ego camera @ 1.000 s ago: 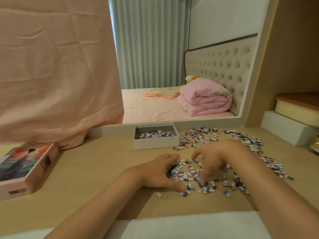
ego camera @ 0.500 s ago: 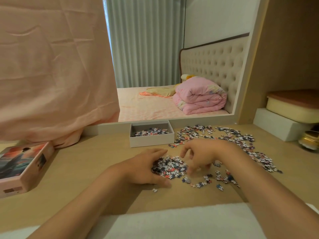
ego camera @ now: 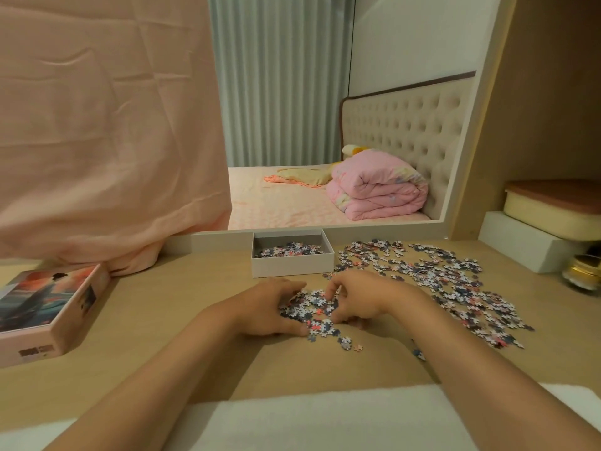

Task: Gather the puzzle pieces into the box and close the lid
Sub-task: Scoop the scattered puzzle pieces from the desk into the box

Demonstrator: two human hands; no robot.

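At the back middle of the desk, against the mirror: the box, open, a few pieces in it. Right of the box, out toward the desk's right side: loose pieces, spread flat. Before the box: a small heap of pieces, left hand cupped against its left, right hand against its right. Far left: the lid, just before the cloth draped over the mirror. Far right: a jar beside a block.

Two hands, left and right; one box, one lid, one gold jar, puzzle pieces beyond count.
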